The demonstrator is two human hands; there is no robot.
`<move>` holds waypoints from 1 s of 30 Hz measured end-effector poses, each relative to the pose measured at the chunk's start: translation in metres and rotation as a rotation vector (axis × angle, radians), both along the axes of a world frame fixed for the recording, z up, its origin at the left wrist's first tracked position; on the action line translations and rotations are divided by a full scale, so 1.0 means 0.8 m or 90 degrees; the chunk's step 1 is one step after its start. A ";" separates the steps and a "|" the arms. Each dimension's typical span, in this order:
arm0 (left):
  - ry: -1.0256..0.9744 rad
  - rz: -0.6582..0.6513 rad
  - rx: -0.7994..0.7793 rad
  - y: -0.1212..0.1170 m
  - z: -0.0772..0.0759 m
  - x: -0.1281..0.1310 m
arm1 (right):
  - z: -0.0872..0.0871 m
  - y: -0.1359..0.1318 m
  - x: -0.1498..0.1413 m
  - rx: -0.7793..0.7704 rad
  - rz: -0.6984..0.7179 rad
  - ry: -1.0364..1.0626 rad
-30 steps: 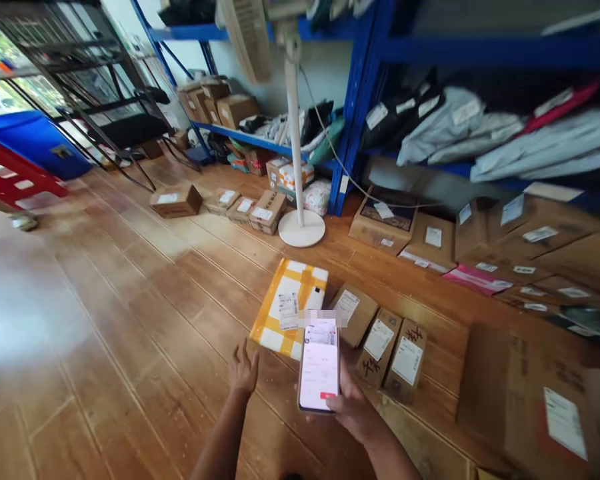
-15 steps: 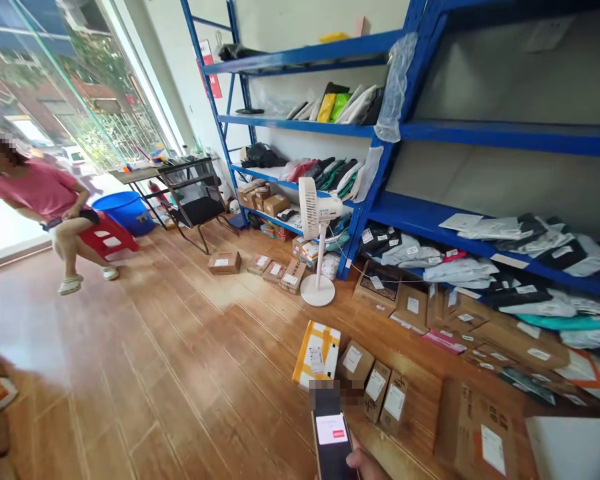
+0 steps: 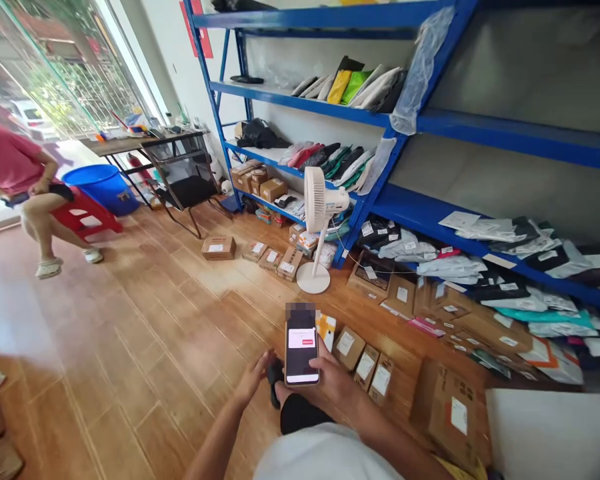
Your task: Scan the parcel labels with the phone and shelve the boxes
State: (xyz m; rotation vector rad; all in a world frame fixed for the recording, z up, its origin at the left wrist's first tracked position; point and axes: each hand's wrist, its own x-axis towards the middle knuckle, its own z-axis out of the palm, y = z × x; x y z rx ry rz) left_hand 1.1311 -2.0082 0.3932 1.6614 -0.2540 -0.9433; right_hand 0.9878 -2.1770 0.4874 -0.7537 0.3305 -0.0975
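Note:
My right hand (image 3: 334, 379) is wrapped round a smartphone (image 3: 301, 360), its thumb on the screen. The phone stands upright in front of me and shows a white pop-up with a red button on a dark page. Just left of the phone is my left hand (image 3: 256, 375), holding nothing, its fingers loosely stretched and apart from the phone. Beyond the phone, partly hidden by it, lies a white and yellow taped parcel (image 3: 327, 329). Beside that parcel are several small labelled cardboard boxes (image 3: 349, 347).
A white fan (image 3: 314, 277) stands before blue shelving (image 3: 410, 200) loaded with bagged parcels. A large carton (image 3: 443, 410) and a white surface (image 3: 555, 433) are at the right. Left, a person (image 3: 15, 160) sits on a red stool (image 3: 87, 217) near a blue tub (image 3: 100, 187) and a chair (image 3: 185, 193).
My view has tilted down and shifted right. The phone now sits higher in view with more of my right hand showing. My left hand has come into view.

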 end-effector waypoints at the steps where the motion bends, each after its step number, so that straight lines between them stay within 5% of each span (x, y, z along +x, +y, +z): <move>1: 0.032 -0.022 -0.038 -0.009 0.010 0.017 | 0.008 -0.005 0.024 0.005 -0.009 -0.011; 5: 0.092 -0.071 -0.209 -0.061 0.085 0.101 | 0.030 -0.022 0.118 -0.003 -0.033 -0.045; 8: 0.022 -0.039 -0.181 -0.084 0.137 0.154 | 0.032 -0.028 0.181 -0.024 -0.049 -0.051; 10: -0.005 -0.040 -0.141 -0.088 0.151 0.182 | 0.026 -0.027 0.216 -0.036 -0.068 -0.041; 16: 0.053 -0.083 -0.076 -0.081 0.121 0.262 | -0.019 -0.003 0.293 -0.030 -0.204 0.009; 22: 0.119 -0.216 0.034 -0.087 0.083 0.332 | -0.071 0.037 0.338 0.001 -0.383 0.087; 30: 0.179 -0.367 0.134 -0.078 0.039 0.353 | -0.116 0.102 0.338 0.053 -0.499 0.174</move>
